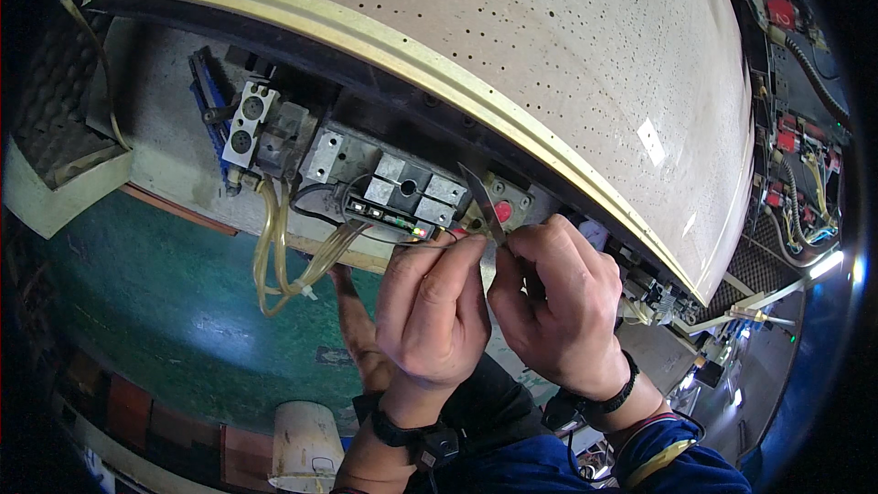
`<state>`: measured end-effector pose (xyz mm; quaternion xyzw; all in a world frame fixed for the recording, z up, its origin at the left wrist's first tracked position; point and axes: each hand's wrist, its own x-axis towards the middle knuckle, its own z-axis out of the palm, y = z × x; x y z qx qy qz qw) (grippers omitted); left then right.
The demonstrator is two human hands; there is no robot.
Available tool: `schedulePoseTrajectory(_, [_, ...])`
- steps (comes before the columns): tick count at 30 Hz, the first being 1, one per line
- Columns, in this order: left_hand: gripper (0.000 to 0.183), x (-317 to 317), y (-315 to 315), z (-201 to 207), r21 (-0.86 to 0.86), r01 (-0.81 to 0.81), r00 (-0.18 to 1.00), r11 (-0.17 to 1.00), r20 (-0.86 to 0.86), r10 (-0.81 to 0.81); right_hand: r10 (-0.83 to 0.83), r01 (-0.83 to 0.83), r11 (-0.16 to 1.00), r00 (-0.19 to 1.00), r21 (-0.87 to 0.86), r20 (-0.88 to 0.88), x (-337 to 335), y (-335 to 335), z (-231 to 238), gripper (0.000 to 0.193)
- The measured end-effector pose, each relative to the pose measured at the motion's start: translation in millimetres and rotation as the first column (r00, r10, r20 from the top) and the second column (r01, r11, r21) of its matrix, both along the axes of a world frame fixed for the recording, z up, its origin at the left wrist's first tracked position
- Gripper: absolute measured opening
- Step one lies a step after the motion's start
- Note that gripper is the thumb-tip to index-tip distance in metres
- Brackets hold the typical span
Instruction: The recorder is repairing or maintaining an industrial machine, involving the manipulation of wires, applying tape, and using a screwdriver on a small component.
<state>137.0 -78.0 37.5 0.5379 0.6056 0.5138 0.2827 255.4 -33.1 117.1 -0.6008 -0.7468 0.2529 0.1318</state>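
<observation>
My right hand [562,302] is closed in a pinch around a flat, pointed metal blade [483,197]. Its tip slants up and to the left, and my fingers hide its lower end. Close beside it, my left hand [432,306] is closed too, thumb and fingertips pressed together; a bit of red shows at the fingertips, too small to name. Just beyond both hands sits a metal block fixture [412,185] with a round hole. Along its near side runs a small black module [389,218] with lit indicators and a thin dark cable. A red round button [502,210] lies behind the blade.
A large pale perforated panel [549,55] with a yellow edge strip fills the far side. Clear yellowish hoses [265,256] hang at the left by a white two-dial block [248,128]. A whitish bin [306,444] stands on the green floor [192,311].
</observation>
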Motion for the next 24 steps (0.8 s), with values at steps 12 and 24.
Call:
schedulePoseTrajectory(12, [0.026,1,1,-1,0.015,-0.014,0.999,1.000,-0.033,0.014,0.006,-0.005,1.000,1.000,-0.025,0.020,-6,2,8,0.020])
schedulePoseTrajectory(24, [0.026,0,1,5,-0.058,-0.011,1.000,0.998,-0.015,0.010,-0.015,0.019,0.998,0.997,-0.059,0.075,-14,4,11,0.019])
